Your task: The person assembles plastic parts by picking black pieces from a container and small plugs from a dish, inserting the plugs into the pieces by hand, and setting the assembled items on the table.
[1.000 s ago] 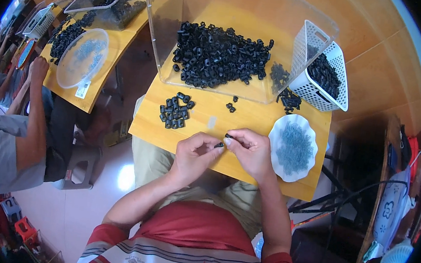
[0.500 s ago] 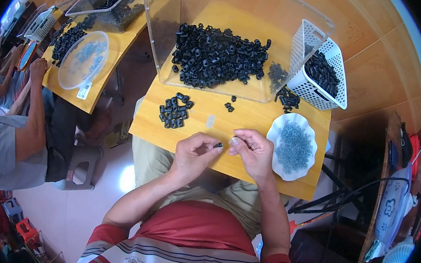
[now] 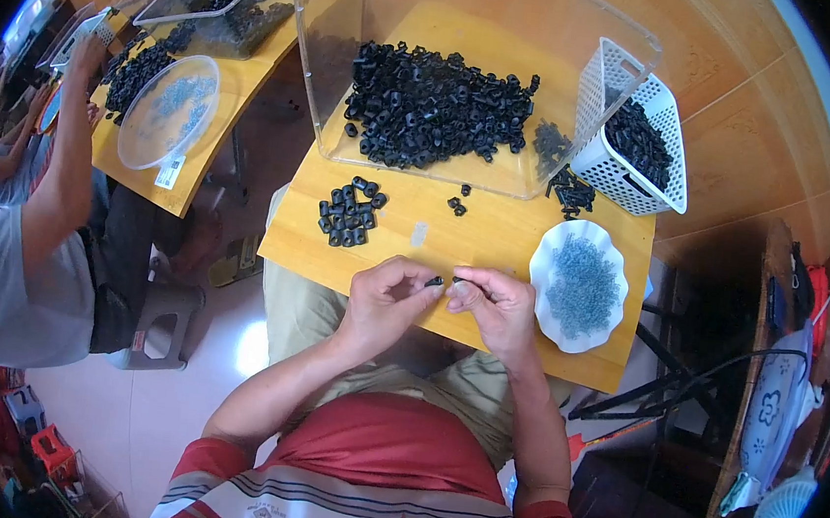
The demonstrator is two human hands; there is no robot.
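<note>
Between thumb and forefinger, my left hand (image 3: 382,298) pinches a small black plastic part (image 3: 434,281) over the table's near edge. Close beside it, my right hand (image 3: 495,310) is closed in a pinch on another small black piece (image 3: 457,280), mostly covered by the fingertips. A group of black cylindrical parts (image 3: 350,212) lies beyond my left hand. A few smaller black pieces (image 3: 457,204) rest farther off in the middle. To the right of my right hand sits a white scalloped dish (image 3: 539,288) filled with small clear bluish pieces (image 3: 582,288).
A clear bin (image 3: 422,178) at the back holds a heap of black parts (image 3: 438,108). A white perforated basket (image 3: 673,188) with black pieces stands at the back right, loose black pieces (image 3: 571,192) beside it. On the left, a co-worker (image 3: 19,274) sits at another table (image 3: 179,194).
My right hand's fingertips have come down and nearer the part in my left hand, and a black piece now shows in them. The co-worker's arm has reached farther forward.
</note>
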